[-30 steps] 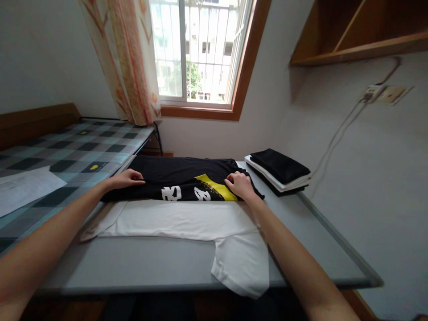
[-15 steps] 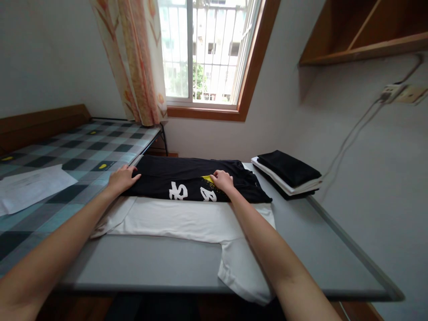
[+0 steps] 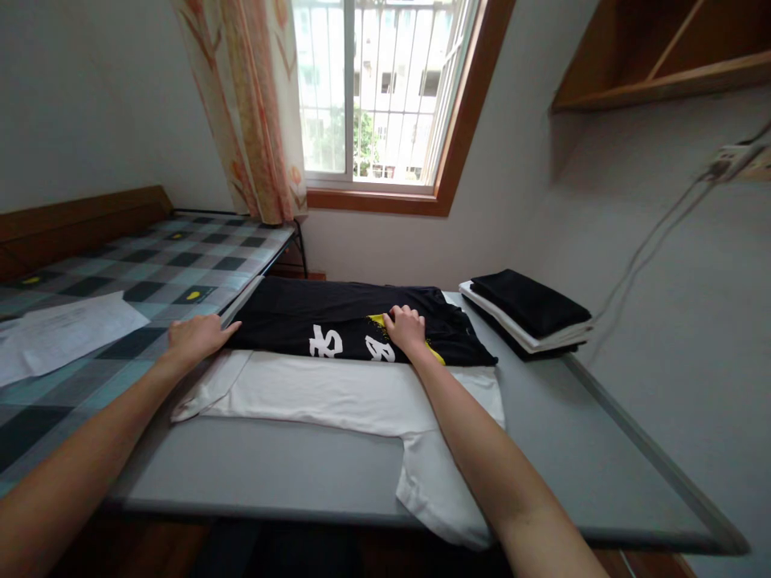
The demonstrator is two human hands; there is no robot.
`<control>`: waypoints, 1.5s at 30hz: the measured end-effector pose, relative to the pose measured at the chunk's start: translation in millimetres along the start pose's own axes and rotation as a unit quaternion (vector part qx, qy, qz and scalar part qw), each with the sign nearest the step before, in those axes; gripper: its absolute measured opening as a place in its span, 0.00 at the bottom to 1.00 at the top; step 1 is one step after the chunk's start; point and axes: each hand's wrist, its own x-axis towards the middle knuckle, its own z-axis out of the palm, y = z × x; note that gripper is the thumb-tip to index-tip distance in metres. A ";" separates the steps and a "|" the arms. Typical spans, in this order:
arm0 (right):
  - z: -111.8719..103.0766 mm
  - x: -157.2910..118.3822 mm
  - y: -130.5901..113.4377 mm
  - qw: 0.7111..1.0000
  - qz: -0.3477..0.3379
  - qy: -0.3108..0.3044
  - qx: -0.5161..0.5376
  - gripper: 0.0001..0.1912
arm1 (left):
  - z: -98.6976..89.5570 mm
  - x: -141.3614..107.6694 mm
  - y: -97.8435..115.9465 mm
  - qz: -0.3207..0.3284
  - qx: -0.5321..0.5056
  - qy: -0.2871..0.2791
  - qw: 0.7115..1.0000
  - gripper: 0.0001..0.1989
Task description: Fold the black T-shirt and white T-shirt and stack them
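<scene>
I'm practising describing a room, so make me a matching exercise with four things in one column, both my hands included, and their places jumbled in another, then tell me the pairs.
Column one:
1. Right hand
2. Papers
3. Stack of folded clothes
4. Left hand

Column two:
A. On the right side of the grey table
B. At the left end of the black shirt
C. On the shirt's yellow print
D. On the checked mattress

Pairs: 1-C, 2-D, 3-A, 4-B.

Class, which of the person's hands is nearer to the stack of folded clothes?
Right. The right hand is on the black shirt, to the left of the stack of folded clothes; the left hand is farther off, at the shirt's opposite end.
</scene>
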 end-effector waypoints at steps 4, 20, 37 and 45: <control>1.4 0.2 0.1 1.000 0.000 0.008 0.001 0.19 | 7.5 8.1 -8.4 0.032 -0.081 -0.007 0.996 0.26; 0.5 -1.5 -0.2 1.000 -0.009 0.013 -0.008 0.19 | 5.5 -13.5 0.2 0.075 0.013 0.031 0.997 0.22; -0.8 -13.9 26.9 0.999 -0.031 0.021 -0.036 0.17 | 26.8 -12.8 -13.9 0.162 -0.307 0.071 0.935 0.17; -14.2 -12.2 19.3 0.998 -0.035 -0.040 -0.042 0.18 | 27.0 -19.2 -19.2 0.162 -0.221 0.050 0.961 0.14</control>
